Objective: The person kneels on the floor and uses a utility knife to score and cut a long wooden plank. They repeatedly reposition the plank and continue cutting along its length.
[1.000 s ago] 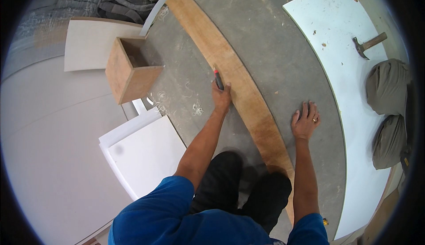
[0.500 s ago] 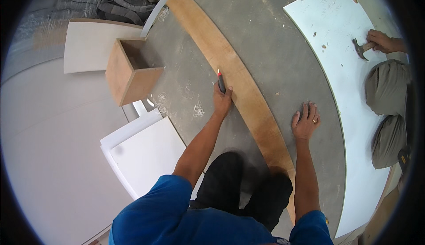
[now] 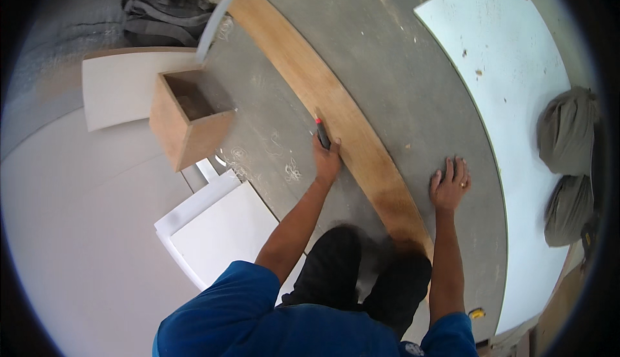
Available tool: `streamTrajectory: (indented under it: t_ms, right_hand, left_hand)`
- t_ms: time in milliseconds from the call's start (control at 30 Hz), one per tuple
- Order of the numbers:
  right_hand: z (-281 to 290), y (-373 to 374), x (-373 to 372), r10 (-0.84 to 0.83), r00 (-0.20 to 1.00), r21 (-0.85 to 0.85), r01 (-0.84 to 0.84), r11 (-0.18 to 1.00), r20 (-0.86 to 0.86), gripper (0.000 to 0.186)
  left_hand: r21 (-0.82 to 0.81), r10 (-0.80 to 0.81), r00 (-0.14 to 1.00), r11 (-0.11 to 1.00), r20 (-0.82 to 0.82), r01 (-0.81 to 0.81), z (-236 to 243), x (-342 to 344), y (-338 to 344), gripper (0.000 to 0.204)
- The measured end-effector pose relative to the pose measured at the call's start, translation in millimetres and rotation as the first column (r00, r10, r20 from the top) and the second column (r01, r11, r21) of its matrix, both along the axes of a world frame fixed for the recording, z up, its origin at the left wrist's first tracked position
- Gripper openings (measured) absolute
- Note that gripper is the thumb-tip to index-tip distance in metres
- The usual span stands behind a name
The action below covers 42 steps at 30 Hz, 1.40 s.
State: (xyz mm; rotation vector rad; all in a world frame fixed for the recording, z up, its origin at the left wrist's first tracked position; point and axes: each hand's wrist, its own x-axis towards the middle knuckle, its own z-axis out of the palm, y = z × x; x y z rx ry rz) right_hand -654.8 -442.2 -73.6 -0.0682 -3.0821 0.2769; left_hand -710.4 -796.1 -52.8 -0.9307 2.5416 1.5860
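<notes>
My left hand (image 3: 327, 161) is closed around a slim tool (image 3: 323, 135) with a dark handle and a red collar; its tip points away from me, over the edge of a long brown wooden strip (image 3: 323, 79). The strip runs diagonally across a large grey board (image 3: 381, 53), from far left to near my knees. To the right of the strip, my right hand (image 3: 450, 186) lies flat on the grey board with its fingers stretched out, holding nothing. Curly pale shavings (image 3: 292, 170) are scattered left of my left hand.
An open-topped wooden box (image 3: 171, 128) stands at left, near white panels (image 3: 226, 234). Along the right lies a white board (image 3: 484, 53) with crumbs, beside another person's bent knees (image 3: 566, 131). Dark cloth (image 3: 165, 18) lies far left; a small yellow-and-black object (image 3: 476, 314) is near my right sleeve.
The other person's hand and the hammer have left the view at right. My view has shifted slightly; my hands keep nearly the same places, the left still holding the tool.
</notes>
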Motion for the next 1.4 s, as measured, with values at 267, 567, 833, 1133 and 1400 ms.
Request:
streamTrajectory:
  t_ms: [267, 567, 833, 1133, 1400]
  right_hand:
    - [0, -1, -13, -0.019, 1.0, -0.017, 0.019, 1.0, 0.021, 0.04]
    - [-10, -4, -1, -0.014, 0.998, 0.0, 0.014, 1.0, 0.053, 0.042]
    - [-2, -5, -5, -0.034, 0.993, -0.121, 0.048, 0.991, 0.115, 0.041]
    - [3, -2, 2, -0.042, 0.998, -0.092, 0.045, 0.995, 0.036, 0.04]
    - [3, 6, 3, -0.025, 1.0, -0.239, 0.022, 0.971, -0.009, 0.037]
  left_hand:
    - [0.162, 0.05, 0.998, 0.986, -0.034, -0.044, -2, -2, 1, 0.052]
    - [0.112, 0.042, 0.999, 0.993, 0.005, -0.042, 5, -7, -3, 0.051]
    - [0.179, 0.045, 0.999, 0.983, 0.011, -0.046, -10, 17, -22, 0.061]
    - [0.211, 0.059, 0.987, 0.973, 0.147, -0.089, 9, 0, -14, 0.055]
    - [-0.263, -0.117, 0.989, 0.955, 0.088, 0.137, 48, -4, 33, 0.054]
